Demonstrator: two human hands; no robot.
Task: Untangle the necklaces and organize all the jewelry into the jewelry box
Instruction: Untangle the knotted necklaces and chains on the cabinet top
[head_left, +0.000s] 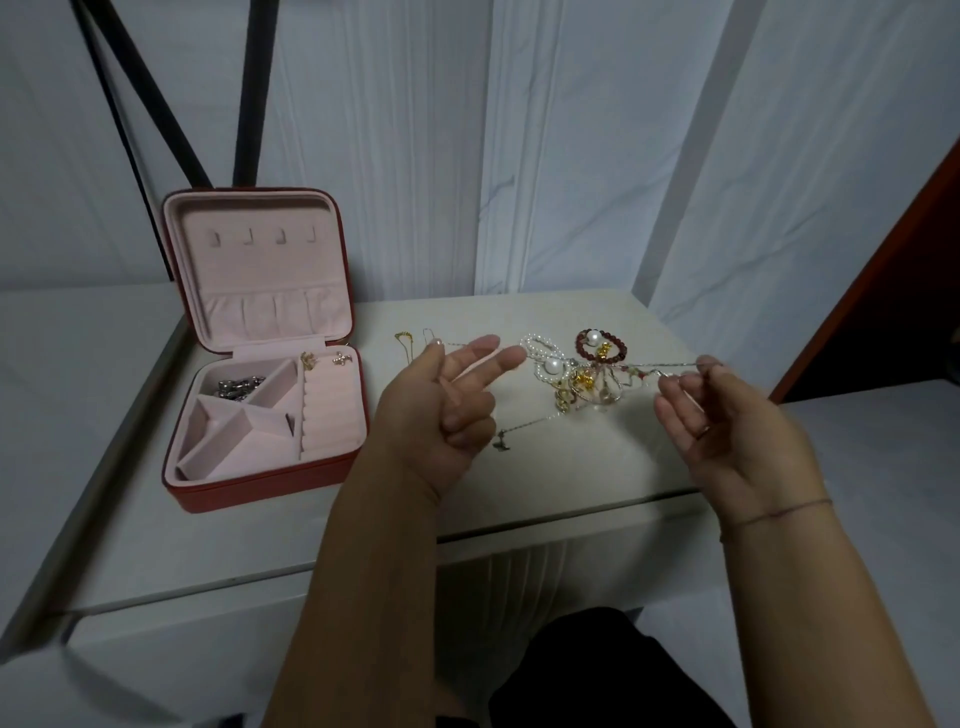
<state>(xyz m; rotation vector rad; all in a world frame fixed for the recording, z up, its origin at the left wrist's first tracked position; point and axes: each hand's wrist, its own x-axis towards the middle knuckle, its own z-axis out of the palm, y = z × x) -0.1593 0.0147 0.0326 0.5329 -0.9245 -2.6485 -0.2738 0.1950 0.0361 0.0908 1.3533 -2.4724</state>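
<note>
Left grip (452, 400) pinches one end of the silver chain (675, 365) at my thumb tip with two fingers left straight. Right grip (727, 431) pinches the other end, so the chain hangs stretched above the desk (597, 483), well to the right of the jewelry box (260, 493). It passes over the tangle (576, 384) of pearls, gold bits and a red bead bracelet (615, 345) lying right of the box, and I cannot tell where it is caught. I judge it to be almost weightless, limp and slick, with fine links that would kink or snap under a jerk. The beads are heavier and would drag on it. A hold close to the knot should serve better than one at the ends. A small pendant (501, 444) dangles nearer the box. The box stands open, with hooks (262, 236) in its lid.
</note>
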